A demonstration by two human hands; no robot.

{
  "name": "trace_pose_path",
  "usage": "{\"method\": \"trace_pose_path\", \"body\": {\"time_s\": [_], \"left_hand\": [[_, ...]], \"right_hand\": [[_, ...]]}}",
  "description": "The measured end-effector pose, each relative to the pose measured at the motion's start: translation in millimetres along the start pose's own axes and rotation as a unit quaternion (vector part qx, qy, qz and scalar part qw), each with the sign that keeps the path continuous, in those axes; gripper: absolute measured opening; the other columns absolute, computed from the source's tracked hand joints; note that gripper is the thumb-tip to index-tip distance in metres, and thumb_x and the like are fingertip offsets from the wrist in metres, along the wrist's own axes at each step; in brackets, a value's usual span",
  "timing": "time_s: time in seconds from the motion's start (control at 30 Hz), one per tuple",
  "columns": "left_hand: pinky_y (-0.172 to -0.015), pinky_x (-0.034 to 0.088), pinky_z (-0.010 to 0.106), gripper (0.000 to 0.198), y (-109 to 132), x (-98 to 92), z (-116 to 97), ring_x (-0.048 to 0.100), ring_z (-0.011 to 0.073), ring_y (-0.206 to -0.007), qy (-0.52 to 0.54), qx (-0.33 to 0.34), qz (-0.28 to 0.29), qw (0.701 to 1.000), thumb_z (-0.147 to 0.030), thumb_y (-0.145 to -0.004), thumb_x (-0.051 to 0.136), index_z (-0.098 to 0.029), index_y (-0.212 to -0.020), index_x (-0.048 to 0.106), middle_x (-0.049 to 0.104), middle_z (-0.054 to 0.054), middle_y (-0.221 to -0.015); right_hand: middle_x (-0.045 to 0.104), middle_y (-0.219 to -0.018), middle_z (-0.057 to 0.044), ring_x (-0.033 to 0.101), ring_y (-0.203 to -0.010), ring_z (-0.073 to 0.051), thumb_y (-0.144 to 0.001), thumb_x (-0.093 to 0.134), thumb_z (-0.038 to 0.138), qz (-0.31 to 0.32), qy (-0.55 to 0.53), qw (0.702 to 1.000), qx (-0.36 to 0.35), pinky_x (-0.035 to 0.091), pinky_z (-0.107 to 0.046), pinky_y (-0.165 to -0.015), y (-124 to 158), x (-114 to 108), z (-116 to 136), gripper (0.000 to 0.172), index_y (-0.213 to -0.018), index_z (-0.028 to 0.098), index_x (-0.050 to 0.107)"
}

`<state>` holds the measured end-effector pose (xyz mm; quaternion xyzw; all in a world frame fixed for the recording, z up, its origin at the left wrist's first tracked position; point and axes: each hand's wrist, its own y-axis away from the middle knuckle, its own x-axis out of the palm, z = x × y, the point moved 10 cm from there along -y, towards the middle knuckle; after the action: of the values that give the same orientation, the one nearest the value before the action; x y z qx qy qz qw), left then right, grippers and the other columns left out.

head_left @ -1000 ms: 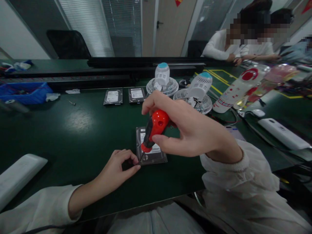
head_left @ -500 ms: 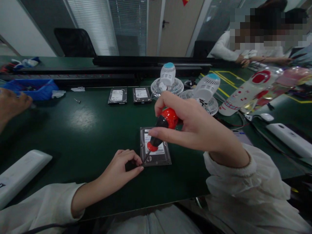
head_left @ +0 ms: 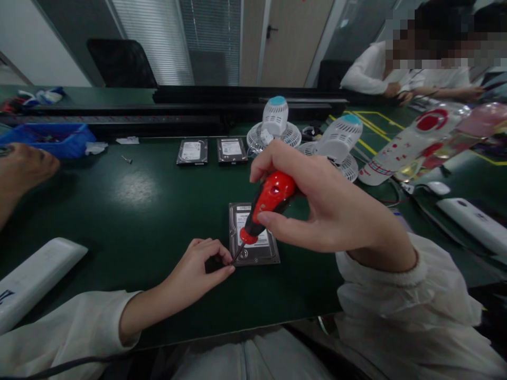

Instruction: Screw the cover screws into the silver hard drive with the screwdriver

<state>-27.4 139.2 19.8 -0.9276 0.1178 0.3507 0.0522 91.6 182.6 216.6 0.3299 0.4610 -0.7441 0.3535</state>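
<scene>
Dark green matte desk (head_left: 130, 211): right hand (head_left: 325, 206) grips glossy red-black screwdriver (head_left: 266, 205), tip at flat metal hard drive (head_left: 253, 235) corner; left hand (head_left: 198, 269) pinched narrow beside it.

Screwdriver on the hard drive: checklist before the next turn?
1. Grip: right hand closed around the screwdriver handle - ok.
2. Tip placed at the near left corner of the hard drive - ok; seated in a screw - cannot tell.
3. Fingers clear of tip: left hand pinched right beside it - not ok.
4. Drive lying flat on the table - ok.
5. Space: another person's hand at far left, apart from the drive - ok.
</scene>
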Motion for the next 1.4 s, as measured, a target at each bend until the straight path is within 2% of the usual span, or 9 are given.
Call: {"method": "trace_pose_path", "body": {"time_s": [0.2,0.37,0.57,0.77,0.93,1.03,1.1,1.3,1.4], "left_hand": [[-0.088,0.040,0.037,0.007,0.1,-0.4,-1.0,0.062,0.0213,-0.088,-0.002,0.007,-0.002,1.000,-0.031,-0.089,0.067,-0.025,-0.086,0.066,0.070,-0.002,-0.088],[-0.088,0.039,0.037,0.008,0.2,0.8,0.7,0.062,0.0205,-0.087,-0.004,0.004,0.002,1.000,-0.032,-0.090,0.067,-0.024,-0.086,0.066,0.069,-0.002,-0.087],[-0.087,0.039,0.036,0.008,0.3,-0.4,0.2,0.062,0.0203,-0.087,-0.004,0.011,-0.002,1.000,-0.031,-0.090,0.069,-0.024,-0.087,0.067,0.069,-0.003,-0.086],[-0.088,0.038,0.037,0.008,-0.5,-0.3,0.6,0.062,0.0198,-0.086,-0.001,0.014,-0.001,1.000,-0.030,-0.089,0.070,-0.024,-0.086,0.066,0.069,-0.004,-0.086],[-0.086,0.037,0.036,0.007,0.2,-0.8,1.5,0.062,0.0199,-0.087,0.005,0.016,-0.007,1.000,-0.029,-0.090,0.070,-0.024,-0.087,0.066,0.068,-0.004,-0.086],[-0.087,0.036,0.036,0.007,0.2,0.4,1.9,0.061,0.0194,-0.086,0.008,0.017,-0.002,1.000,-0.029,-0.090,0.070,-0.024,-0.088,0.066,0.068,-0.004,-0.087],[-0.087,0.036,0.037,0.008,0.1,1.0,2.5,0.061,0.0193,-0.086,0.011,0.016,0.000,1.000,-0.029,-0.090,0.071,-0.024,-0.087,0.066,0.068,-0.004,-0.087],[-0.088,0.035,0.037,0.008,0.7,0.1,0.6,0.061,0.0193,-0.087,0.013,0.019,-0.003,1.000,-0.028,-0.090,0.070,-0.023,-0.087,0.066,0.067,-0.004,-0.085],[-0.087,0.036,0.037,0.008,0.4,-0.1,-0.4,0.061,0.0191,-0.085,0.016,0.017,-0.006,1.000,-0.028,-0.090,0.071,-0.023,-0.086,0.066,0.067,-0.004,-0.084]], "right_hand": [[0.058,-0.086,0.004,0.041,-0.062,-0.005,-0.094,0.066,0.043,-0.004,0.025,1.000,0.016,0.031,-0.024,-0.062,0.2,-0.9,-3.6,0.033,-0.106,0.015,0.053],[0.057,-0.096,0.002,0.044,-0.072,-0.006,-0.091,0.062,0.029,0.007,0.005,1.000,-0.001,0.036,-0.023,-0.068,1.4,0.2,2.2,0.031,-0.115,0.012,0.050],[0.054,-0.084,0.005,0.040,-0.064,-0.005,-0.095,0.064,0.042,-0.003,0.028,0.999,0.015,0.031,-0.024,-0.062,0.8,0.7,-3.5,0.037,-0.113,0.011,0.052],[0.059,-0.100,-0.001,0.050,-0.078,-0.008,-0.087,0.064,0.026,0.035,-0.003,0.999,0.008,0.040,-0.024,-0.068,1.7,4.1,0.0,0.042,-0.122,0.010,0.048],[0.045,-0.071,0.009,0.035,-0.059,-0.004,-0.096,0.062,0.044,0.005,0.030,1.000,-0.008,0.029,-0.024,-0.061,0.4,-1.4,3.5,0.030,-0.098,0.015,0.055],[0.050,-0.077,0.007,0.038,-0.062,-0.004,-0.095,0.061,0.034,0.009,0.013,1.000,-0.021,0.032,-0.023,-0.063,0.1,-0.7,6.1,0.023,-0.103,0.013,0.055],[0.054,-0.086,0.004,0.043,-0.067,-0.004,-0.094,0.058,0.033,0.015,-0.011,0.999,-0.032,0.034,-0.023,-0.065,-0.1,-0.3,8.8,0.027,-0.110,0.012,0.053],[0.041,-0.066,0.010,0.031,-0.055,-0.002,-0.099,0.060,0.039,0.003,0.000,1.000,-0.012,0.028,-0.021,-0.058,-0.7,-2.4,4.8,0.024,-0.099,0.015,0.056],[0.049,-0.075,0.007,0.038,-0.061,-0.004,-0.097,0.058,0.033,0.004,-0.006,1.000,-0.020,0.034,-0.022,-0.061,0.0,-2.4,5.3,0.023,-0.108,0.013,0.055]]}}
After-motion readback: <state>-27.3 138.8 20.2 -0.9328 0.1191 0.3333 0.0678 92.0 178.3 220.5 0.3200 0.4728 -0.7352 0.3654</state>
